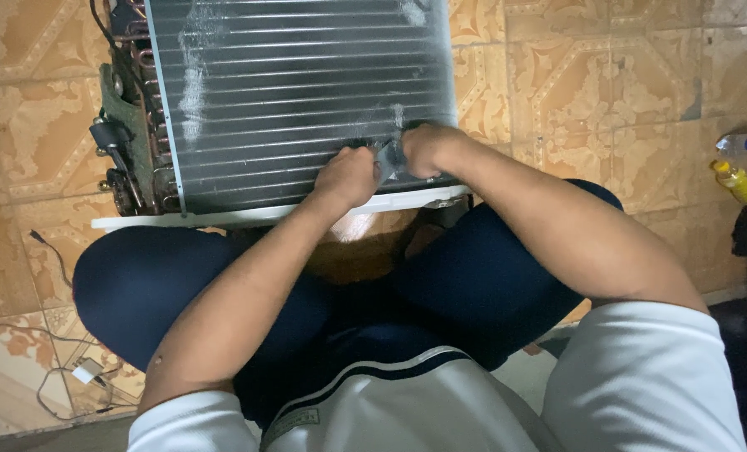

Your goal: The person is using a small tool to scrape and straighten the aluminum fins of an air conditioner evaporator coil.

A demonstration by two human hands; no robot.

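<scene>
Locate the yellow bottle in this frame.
In the head view, the yellow bottle lies on the patterned tile floor at the far right edge, just below a clear bottle with a blue cap, well right of both hands.

Floor (608, 92): tan patterned tiles. On it: finned coil unit (298, 92) on white base, yellow bottle (737, 182) and clear bottle with blue cap (746, 144) far right, loose cables (64, 385) with small white plug lower left.
</scene>
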